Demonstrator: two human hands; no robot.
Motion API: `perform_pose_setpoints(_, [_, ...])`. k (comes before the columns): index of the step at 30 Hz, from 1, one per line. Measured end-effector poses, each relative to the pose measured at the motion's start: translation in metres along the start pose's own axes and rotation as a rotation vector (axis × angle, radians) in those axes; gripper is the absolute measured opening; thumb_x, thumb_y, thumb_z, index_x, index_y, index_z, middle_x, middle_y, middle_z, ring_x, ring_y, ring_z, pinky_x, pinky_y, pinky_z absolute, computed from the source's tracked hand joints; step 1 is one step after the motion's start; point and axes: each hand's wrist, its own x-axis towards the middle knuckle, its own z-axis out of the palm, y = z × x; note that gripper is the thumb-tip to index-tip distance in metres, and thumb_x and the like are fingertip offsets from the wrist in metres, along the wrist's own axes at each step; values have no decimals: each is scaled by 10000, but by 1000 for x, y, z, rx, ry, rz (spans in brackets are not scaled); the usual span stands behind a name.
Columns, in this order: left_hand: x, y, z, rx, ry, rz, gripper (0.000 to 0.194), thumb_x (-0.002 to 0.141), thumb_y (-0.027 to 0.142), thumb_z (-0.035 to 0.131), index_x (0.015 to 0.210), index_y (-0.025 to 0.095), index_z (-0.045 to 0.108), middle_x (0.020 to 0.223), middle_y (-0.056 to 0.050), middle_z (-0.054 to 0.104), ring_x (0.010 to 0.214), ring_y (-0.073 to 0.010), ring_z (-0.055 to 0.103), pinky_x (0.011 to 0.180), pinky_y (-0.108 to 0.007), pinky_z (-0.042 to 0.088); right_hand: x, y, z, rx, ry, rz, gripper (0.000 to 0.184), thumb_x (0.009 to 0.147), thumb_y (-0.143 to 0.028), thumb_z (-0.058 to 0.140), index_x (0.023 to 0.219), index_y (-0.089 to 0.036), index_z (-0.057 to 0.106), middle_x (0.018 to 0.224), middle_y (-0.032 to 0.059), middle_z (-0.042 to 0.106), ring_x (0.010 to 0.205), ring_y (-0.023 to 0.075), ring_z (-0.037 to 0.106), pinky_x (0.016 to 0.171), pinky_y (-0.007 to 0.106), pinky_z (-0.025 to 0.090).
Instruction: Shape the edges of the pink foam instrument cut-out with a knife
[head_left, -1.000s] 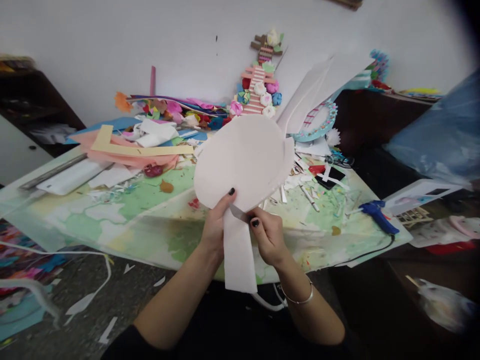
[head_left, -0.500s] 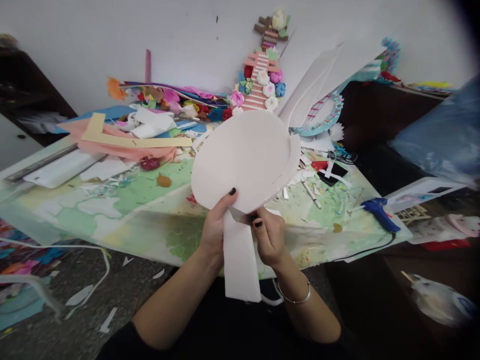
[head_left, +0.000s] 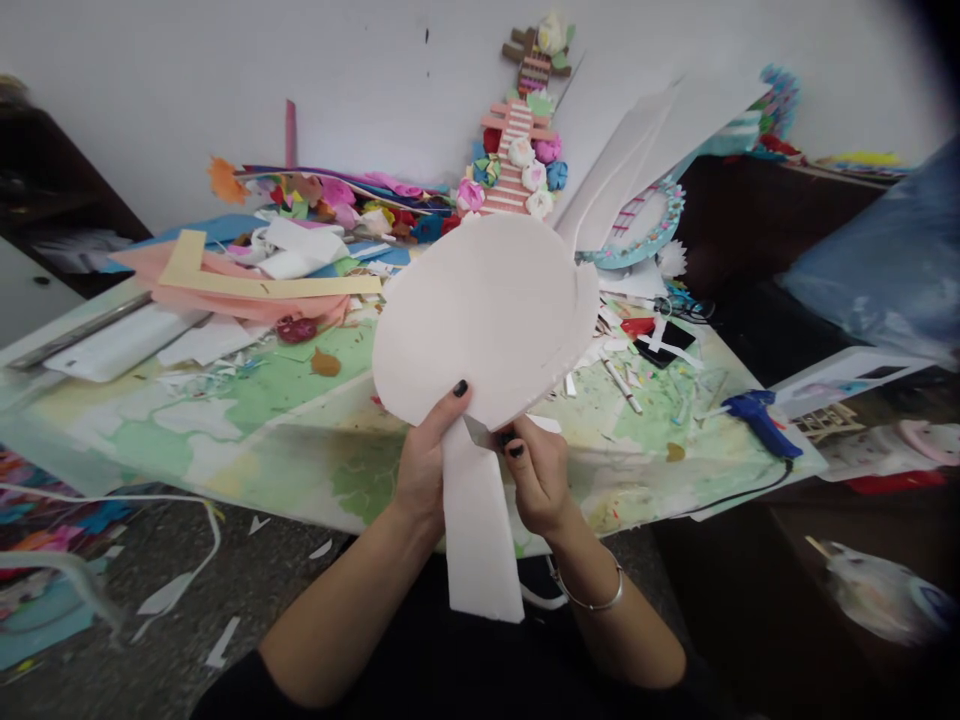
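A white foam board (head_left: 487, 310) with a rounded outline is held up above the front of the table. My left hand (head_left: 427, 455) grips its lower left edge, thumb on the upper face and fingers underneath. My right hand (head_left: 538, 475) is closed around a cutter knife, whose handle is mostly hidden in the fist. Its grey blade (head_left: 478, 432) lies in the gap between the rounded part and a straight foam strip (head_left: 481, 535). This strip hangs down toward my lap; whether it is still joined to the board behind my left hand, I cannot tell.
A blue glue gun (head_left: 761, 420) with its cord lies at the table's right edge. Paper scraps and a metal ruler (head_left: 82, 330) are at left. Paper flowers and a stick ladder (head_left: 514, 160) stand against the wall. White offcuts (head_left: 223, 642) lie on the floor.
The rounded board has shifted slightly left and the strip's lower end hangs a little lower. The gap by the blade looks slightly wider. Both hands keep their grip.
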Motion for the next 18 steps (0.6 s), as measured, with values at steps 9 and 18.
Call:
perform_pose_setpoints(9, [3,-6,-5,-27,-76,-15,276,788,201,662,1053,124,654,939,-51,732,843,-160,692,850,-270,555,1,-5,0,-4,15,9,242,948,-335,365,793,-201,494,675,1,505,624,139,474,604,280,324])
perform_pose_setpoints(18, [0,-9,-5,-31,-85,-12,293,788,212,662,1072,145,649,970,-67,728,938,-185,688,881,-293,548,2,-6,-2,26,17,11,236,946,-323,379,799,-205,520,691,11,569,629,139,509,606,278,366])
